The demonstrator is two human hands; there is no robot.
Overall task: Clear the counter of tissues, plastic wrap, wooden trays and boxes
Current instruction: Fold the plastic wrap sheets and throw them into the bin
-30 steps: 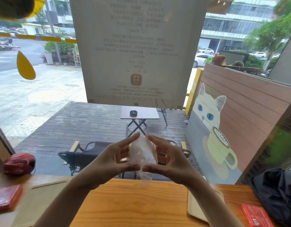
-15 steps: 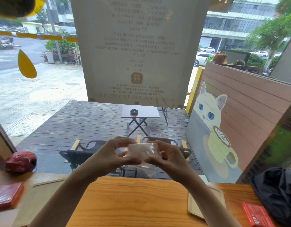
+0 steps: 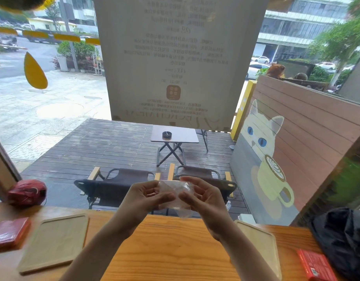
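Note:
Both my hands are raised above the wooden counter, pinching a crumpled piece of clear plastic wrap between them. My left hand holds its left side with thumb and fingers, and my right hand grips its right side. A pale wooden tray lies on the counter at the left, and a second wooden tray lies at the right, partly behind my right forearm. A red box sits at the far left and another red box at the lower right.
A red helmet rests at the counter's back left corner. A black bag fills the right end. A large window stands just beyond the counter, with a poster on the glass and folding chairs outside.
My hands have folded the plastic wrap from an upright sheet into a smaller, flatter wad and lowered slightly toward the counter. The view has tilted down a little.

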